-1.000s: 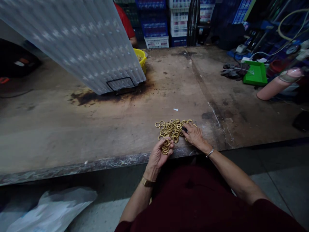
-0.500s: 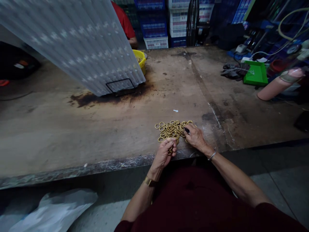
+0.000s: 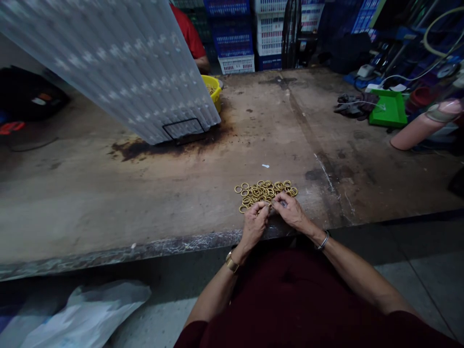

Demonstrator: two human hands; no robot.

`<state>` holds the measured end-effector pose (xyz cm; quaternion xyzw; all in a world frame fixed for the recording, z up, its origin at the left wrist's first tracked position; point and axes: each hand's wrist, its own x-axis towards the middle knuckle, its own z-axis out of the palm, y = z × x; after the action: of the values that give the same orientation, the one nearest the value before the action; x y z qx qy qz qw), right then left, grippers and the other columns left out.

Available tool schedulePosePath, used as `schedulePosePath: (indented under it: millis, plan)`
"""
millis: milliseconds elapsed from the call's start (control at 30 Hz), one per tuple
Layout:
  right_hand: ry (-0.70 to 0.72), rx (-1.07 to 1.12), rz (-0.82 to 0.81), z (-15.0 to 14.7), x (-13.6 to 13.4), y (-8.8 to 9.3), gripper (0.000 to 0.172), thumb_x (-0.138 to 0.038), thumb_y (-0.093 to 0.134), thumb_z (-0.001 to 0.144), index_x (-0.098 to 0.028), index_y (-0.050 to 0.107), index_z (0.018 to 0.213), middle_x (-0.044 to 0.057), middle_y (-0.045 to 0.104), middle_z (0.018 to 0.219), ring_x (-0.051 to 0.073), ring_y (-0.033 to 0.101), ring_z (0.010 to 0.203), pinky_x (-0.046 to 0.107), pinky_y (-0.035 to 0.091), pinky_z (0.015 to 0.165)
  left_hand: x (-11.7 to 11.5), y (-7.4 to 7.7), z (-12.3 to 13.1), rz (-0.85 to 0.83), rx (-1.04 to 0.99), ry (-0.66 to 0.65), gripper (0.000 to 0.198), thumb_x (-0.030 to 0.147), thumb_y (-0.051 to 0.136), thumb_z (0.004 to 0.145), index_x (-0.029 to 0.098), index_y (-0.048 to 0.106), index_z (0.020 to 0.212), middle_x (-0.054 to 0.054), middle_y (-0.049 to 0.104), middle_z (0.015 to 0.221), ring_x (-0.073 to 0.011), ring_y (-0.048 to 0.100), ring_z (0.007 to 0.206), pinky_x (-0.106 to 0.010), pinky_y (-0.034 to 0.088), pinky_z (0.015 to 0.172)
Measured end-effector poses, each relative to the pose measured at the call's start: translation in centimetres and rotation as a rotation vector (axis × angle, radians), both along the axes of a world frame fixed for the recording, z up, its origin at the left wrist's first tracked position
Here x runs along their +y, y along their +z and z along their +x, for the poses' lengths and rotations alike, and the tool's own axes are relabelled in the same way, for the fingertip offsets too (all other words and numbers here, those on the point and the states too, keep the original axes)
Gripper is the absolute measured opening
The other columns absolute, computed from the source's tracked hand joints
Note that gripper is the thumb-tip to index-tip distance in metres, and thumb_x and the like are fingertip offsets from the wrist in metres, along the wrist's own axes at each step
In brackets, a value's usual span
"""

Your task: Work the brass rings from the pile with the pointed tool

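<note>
A loose heap of brass-coloured rings (image 3: 255,192) lies on the wooden table near its front edge. My left hand (image 3: 255,223) is closed at the heap's near side, thumb and forefinger pinching a ring. Just to its right, my right hand (image 3: 291,212) is closed too, its fingertips nearly meeting those of the left. A small dark thing shows among the right fingers, too small and dim to name. The left palm faces away from view, so anything inside it is hidden.
A tall ribbed translucent stack (image 3: 137,72) leans in a black wire stand (image 3: 184,129). Behind it are a yellow basket (image 3: 216,96) and a person's red sleeve (image 3: 189,34). At right lie a green tray (image 3: 389,108) and a pink bottle (image 3: 422,126).
My right hand has come left and nearer, from the heap's right side to my left fingertips. My left hand has turned, so the rings seen in its palm are now hidden.
</note>
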<state>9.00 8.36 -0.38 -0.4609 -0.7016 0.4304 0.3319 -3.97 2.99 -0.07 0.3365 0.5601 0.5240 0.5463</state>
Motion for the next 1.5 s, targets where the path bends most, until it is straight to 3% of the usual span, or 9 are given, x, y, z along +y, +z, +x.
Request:
schedulePosePath:
  millis: [100,267,400,533,733,1167,1333,1500]
  plan:
    - [0.015,0.021,-0.048,-0.1,0.0,0.0,0.026,-0.042,0.047,0.079,-0.020,0.048,0.064,-0.004,0.046,0.060,0.010,0.042,0.059,0.023,0.036,0.059,-0.2,0.3,-0.1,0.017,0.035,-0.021,0.030,0.044,0.068,0.069,0.015,0.059,0.074,0.006,0.046,0.054,-0.0042,0.037,0.043,-0.017,0.027,0.041]
    - [0.012,0.033,-0.098,-0.3,0.0,-0.1,0.025,-0.040,0.050,0.076,-0.019,0.049,0.062,-0.004,0.047,0.059,0.010,0.041,0.057,0.022,0.035,0.057,-0.4,0.2,-0.3,-0.123,-0.186,-0.191,0.040,0.053,0.068,0.068,0.016,0.052,0.073,0.006,0.048,0.057,-0.0026,0.036,0.040,-0.015,0.024,0.037]
    - [-0.004,0.059,-0.152,-0.1,0.1,-0.3,0.025,-0.039,0.046,0.078,-0.019,0.052,0.064,-0.003,0.051,0.059,0.010,0.044,0.057,0.022,0.036,0.057,-0.6,-0.1,-0.4,-0.105,-0.256,-0.198,0.042,0.053,0.070,0.066,0.017,0.052,0.077,0.007,0.049,0.059,-0.0021,0.037,0.040,-0.014,0.026,0.037]
    - [-0.041,-0.120,-0.009,0.2,-0.2,-0.8,0.020,-0.031,0.044,0.079,-0.019,0.052,0.065,-0.001,0.052,0.059,0.011,0.045,0.056,0.023,0.034,0.057,-0.8,-0.5,-0.5,-0.055,-0.188,-0.173,0.040,0.053,0.066,0.071,0.017,0.055,0.082,0.006,0.050,0.062,-0.0023,0.039,0.042,-0.014,0.026,0.038]
    - [0.173,-0.439,0.222,0.5,-1.1,-1.0,0.007,-0.017,0.048,0.073,-0.019,0.055,0.070,0.001,0.058,0.064,0.013,0.045,0.058,0.024,0.026,0.055,-0.8,0.2,-0.5,-0.002,-0.025,-0.143,0.040,0.055,0.063,0.072,0.017,0.052,0.076,0.005,0.050,0.061,-0.0038,0.040,0.045,-0.016,0.028,0.041]
    - [0.199,-0.630,0.182,0.7,-0.9,0.4,0.016,-0.014,0.048,0.074,-0.021,0.061,0.081,0.004,0.065,0.073,0.016,0.052,0.065,0.025,0.027,0.057,-1.6,0.9,-0.2,0.100,0.075,-0.136,0.038,0.053,0.063,0.073,0.017,0.052,0.068,0.005,0.048,0.056,-0.0050,0.039,0.046,-0.018,0.030,0.043]
    - [0.021,-0.670,0.191,2.6,0.6,0.1,0.018,-0.020,0.049,0.079,-0.021,0.063,0.089,0.005,0.067,0.076,0.016,0.054,0.064,0.026,0.029,0.058,-2.4,1.9,-0.5,0.056,-0.107,-0.231,0.036,0.051,0.065,0.075,0.016,0.057,0.078,0.004,0.053,0.060,-0.0044,0.042,0.044,-0.017,0.031,0.041]
    - [-0.150,-0.609,0.192,5.3,0.8,-0.4,0.022,-0.029,0.044,0.084,-0.020,0.064,0.085,0.005,0.064,0.068,0.016,0.051,0.058,0.026,0.030,0.057,-1.8,1.6,-1.2,-0.048,-0.427,-0.107,0.040,0.049,0.072,0.068,0.015,0.050,0.071,0.000,0.060,0.071,-0.0035,0.042,0.045,-0.015,0.030,0.038]
